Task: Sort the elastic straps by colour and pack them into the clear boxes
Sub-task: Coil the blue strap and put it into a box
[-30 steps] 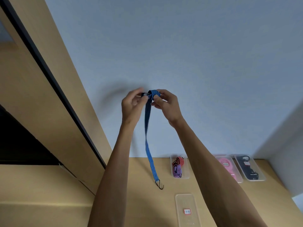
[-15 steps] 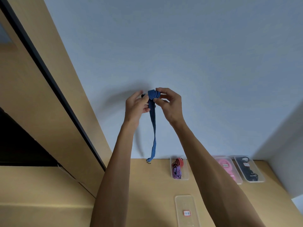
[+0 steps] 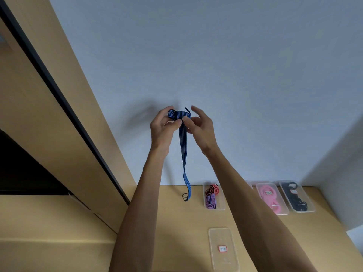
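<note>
I hold a blue elastic strap with black stripes point(image 3: 184, 154) up in front of the wall. Its top is wound into a small coil, and the tail hangs down to a black hook near the table's back edge. My left hand point(image 3: 164, 126) grips the coil from the left. My right hand point(image 3: 198, 126) pinches the strap at the coil with thumb and forefinger, its other fingers spread. A clear box point(image 3: 214, 196) at the back holds a red and a purple strap. Right of it stand a box with pink straps point(image 3: 272, 199) and a box with black straps point(image 3: 296, 196).
A clear lid or box with a red-edged label point(image 3: 224, 250) lies on the wooden table point(image 3: 176, 232) near me. A wooden frame with a dark strip point(image 3: 64, 99) runs diagonally on the left. A grey wall corner point(image 3: 337, 173) juts in at the right.
The hanging tail has swung and shortened as more strap went onto the coil. The coil has grown, and my right hand's fingers have spread away from it.
</note>
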